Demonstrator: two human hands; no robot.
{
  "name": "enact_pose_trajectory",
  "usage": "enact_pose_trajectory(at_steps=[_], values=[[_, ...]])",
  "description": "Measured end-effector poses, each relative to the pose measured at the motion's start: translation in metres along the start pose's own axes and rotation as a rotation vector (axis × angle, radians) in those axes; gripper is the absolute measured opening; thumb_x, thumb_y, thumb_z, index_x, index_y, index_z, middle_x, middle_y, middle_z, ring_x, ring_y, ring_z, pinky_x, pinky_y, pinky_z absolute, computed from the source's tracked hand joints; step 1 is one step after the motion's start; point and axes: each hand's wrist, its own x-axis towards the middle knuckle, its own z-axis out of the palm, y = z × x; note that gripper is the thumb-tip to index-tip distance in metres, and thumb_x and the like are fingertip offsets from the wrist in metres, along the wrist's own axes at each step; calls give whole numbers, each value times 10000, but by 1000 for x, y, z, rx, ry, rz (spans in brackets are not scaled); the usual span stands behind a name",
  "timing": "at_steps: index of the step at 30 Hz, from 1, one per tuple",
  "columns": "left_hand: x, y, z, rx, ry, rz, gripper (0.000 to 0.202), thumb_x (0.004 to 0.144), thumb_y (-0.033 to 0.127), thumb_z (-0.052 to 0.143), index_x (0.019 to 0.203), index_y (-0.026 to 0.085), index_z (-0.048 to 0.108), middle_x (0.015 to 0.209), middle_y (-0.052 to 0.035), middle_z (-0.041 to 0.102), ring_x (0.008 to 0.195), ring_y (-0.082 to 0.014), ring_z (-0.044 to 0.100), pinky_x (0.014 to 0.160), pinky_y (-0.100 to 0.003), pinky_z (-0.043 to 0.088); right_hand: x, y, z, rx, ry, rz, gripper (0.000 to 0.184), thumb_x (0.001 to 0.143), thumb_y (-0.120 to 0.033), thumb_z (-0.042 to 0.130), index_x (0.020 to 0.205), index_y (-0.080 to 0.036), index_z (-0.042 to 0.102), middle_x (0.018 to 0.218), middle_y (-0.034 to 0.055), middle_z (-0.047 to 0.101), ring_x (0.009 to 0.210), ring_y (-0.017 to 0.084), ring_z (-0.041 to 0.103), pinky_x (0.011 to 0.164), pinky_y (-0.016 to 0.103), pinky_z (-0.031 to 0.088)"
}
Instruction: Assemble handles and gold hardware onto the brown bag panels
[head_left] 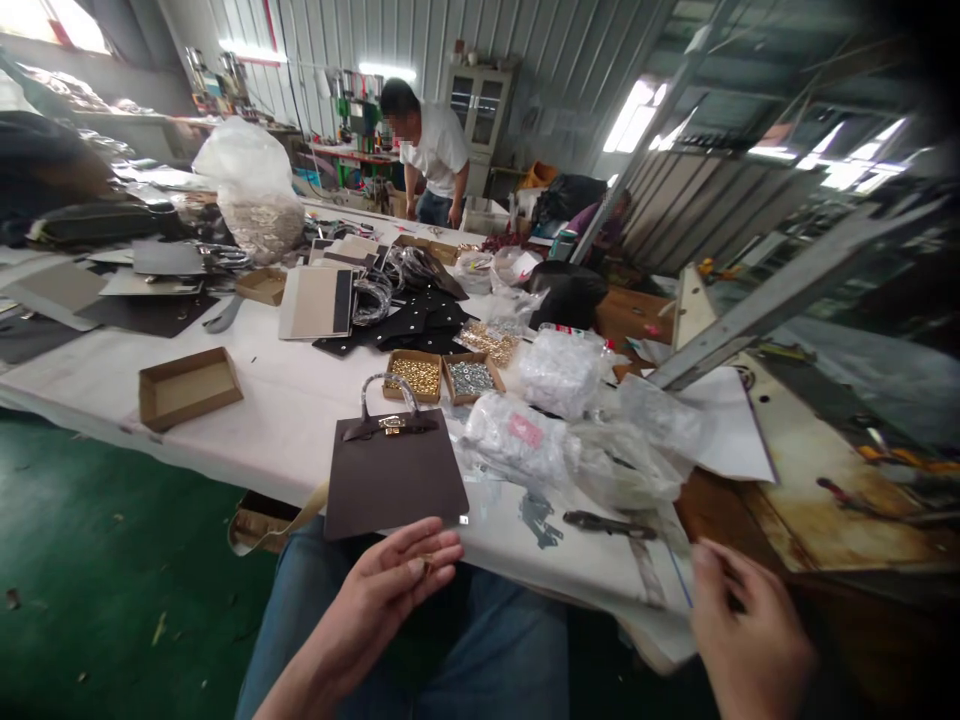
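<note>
My left hand (401, 575) is palm up over my lap, its thumb closed on a small gold-coloured metal piece (429, 560). Just beyond the fingertips, a dark brown handbag panel (397, 475) lies at the table edge, with a strap, a gold clasp and a wrapped handle (390, 385). A small shiny metal piece (464, 520) is by its lower right corner. My right hand (750, 630), blurred, is off the table's right front corner with fingers curled in; what they hold, if anything, is hidden. Nearest it is a dark-handled tool (609, 524), which looks like pliers.
Boxes of gold fittings (414, 375) and silver fittings (470, 376) stand behind the panel. Plastic-wrapped bundles (517, 435) and flat metal plates (540, 520) lie to the right. An open cardboard box (191, 390) is left. A metal post (750, 320) slants at right; a person (439, 150) stands beyond.
</note>
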Motion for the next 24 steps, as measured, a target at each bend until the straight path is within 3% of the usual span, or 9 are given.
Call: enact_pose_trajectory(at_steps=[3, 6, 8, 11, 13, 16, 20, 24], values=[[-2, 1, 2, 53, -13, -1, 567, 998, 232, 877, 1542, 137, 748, 1604, -241, 699, 1523, -419, 654, 1343, -580, 437, 44, -65, 53, 111, -244, -246, 503, 1105, -581, 610, 1446, -242, 758, 1426, 160, 770, 1212, 356, 767, 1142, 521, 580], [-5, 1, 6, 92, -21, 1, 533, 952, 249, 922, 1457, 135, 794, 1473, -236, 765, 1347, -388, 754, 1221, -543, 537, 92, -109, 115, 131, -472, -399, 634, 1087, -606, 639, 1587, -216, 663, 1601, 180, 664, 1506, 379, 620, 1291, 534, 484], [-8, 0, 7, 106, -10, 7, 506, 943, 292, 942, 1403, 129, 812, 1367, -229, 791, 1199, -337, 789, 1106, -487, 589, 117, -126, 152, 88, -600, -394, 551, 1044, -586, 708, 1458, -226, 752, 1576, 166, 688, 1466, 372, 648, 1268, 501, 497], [-12, -2, 3, 149, 24, 19, 536, 929, 404, 968, 1362, 129, 812, 1224, -197, 787, 998, -257, 770, 881, -377, 601, 138, -139, 186, 4, -742, -335, 249, 923, -433, 831, 1048, -218, 837, 1237, 137, 820, 1154, 334, 765, 1076, 424, 568], [-11, -3, -2, 200, 41, 27, 583, 915, 488, 974, 1347, 137, 801, 1125, -154, 764, 841, -192, 712, 708, -305, 532, 138, -143, 193, 15, -764, -347, 121, 900, -347, 818, 893, -229, 793, 1071, 92, 826, 1006, 288, 765, 976, 380, 564], [-3, -4, -5, 314, 56, 33, 622, 922, 600, 941, 1319, 148, 782, 973, -76, 709, 651, -107, 581, 554, -252, 359, 123, -143, 187, 154, -730, -433, 143, 986, -343, 726, 894, -247, 780, 1092, 74, 822, 1005, 263, 756, 981, 367, 561], [21, -1, 11, 481, 11, 18, 625, 976, 672, 857, 1284, 137, 762, 845, -23, 659, 582, -76, 504, 536, -248, 266, 108, -129, 175, 333, -738, -412, 294, 1064, -268, 547, 1043, -244, 840, 1239, 107, 815, 1154, 270, 762, 1086, 385, 567], [44, -3, 33, 539, -62, 7, 639, 999, 702, 811, 1284, 134, 751, 842, -32, 669, 611, -97, 531, 561, -258, 301, 124, -109, 172, 269, -775, -283, 396, 964, -132, 526, 1143, -217, 869, 1297, 116, 819, 1176, 259, 767, 1120, 378, 568]])
